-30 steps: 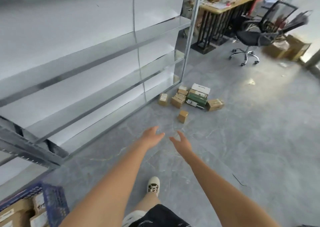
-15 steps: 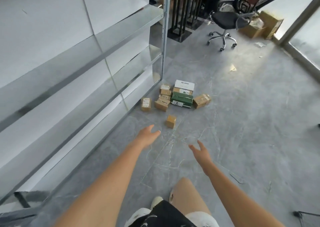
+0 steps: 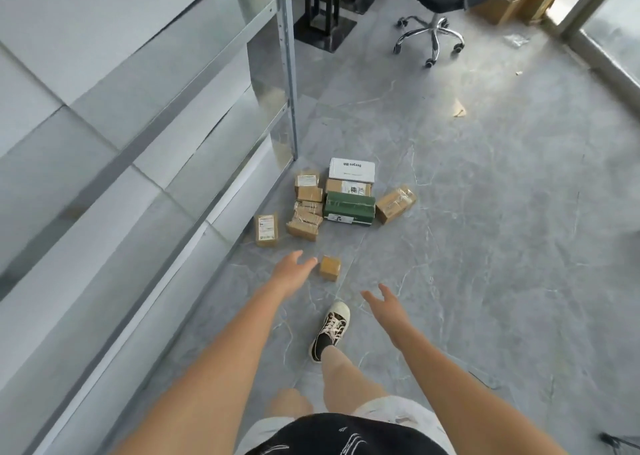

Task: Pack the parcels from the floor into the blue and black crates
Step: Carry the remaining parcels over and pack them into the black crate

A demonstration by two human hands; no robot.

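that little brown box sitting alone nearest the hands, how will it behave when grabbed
The small brown box looks like stiff cardboard, so it probably keeps its shape. It sits flat-sided on the smooth floor, so it should slide, not roll. Being small, it is likely light enough for one hand.

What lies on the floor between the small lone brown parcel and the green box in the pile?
Nothing: in the head view the stretch of grey floor between the small brown parcel and the green box is bare.
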